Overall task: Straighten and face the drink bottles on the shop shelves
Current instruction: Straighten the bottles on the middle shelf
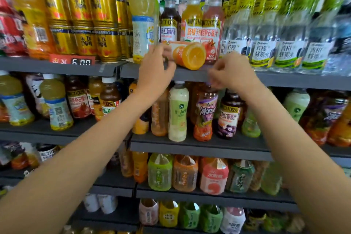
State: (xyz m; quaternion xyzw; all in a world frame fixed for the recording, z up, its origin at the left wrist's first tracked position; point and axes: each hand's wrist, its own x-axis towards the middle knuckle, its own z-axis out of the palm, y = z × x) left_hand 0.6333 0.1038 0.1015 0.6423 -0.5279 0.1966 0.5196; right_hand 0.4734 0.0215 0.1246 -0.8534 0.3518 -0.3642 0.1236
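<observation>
Crowded shop shelves of drinks fill the view, and on the grey shelf point(190, 76) an orange juice bottle point(187, 55) lies toppled, base outward. The left hand point(155, 68) has its fingers point(161, 49) curled round its neck end, while the right hand point(230, 70) hovers loosely curled and empty just right of the bottle. The step in hand looks like righting it; next it needs standing upright, label forward, before the upright juice bottles point(191, 19) behind it.

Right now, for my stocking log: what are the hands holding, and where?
The left hand grips the toppled orange bottle at its cap end. The right hand holds nothing.
</observation>
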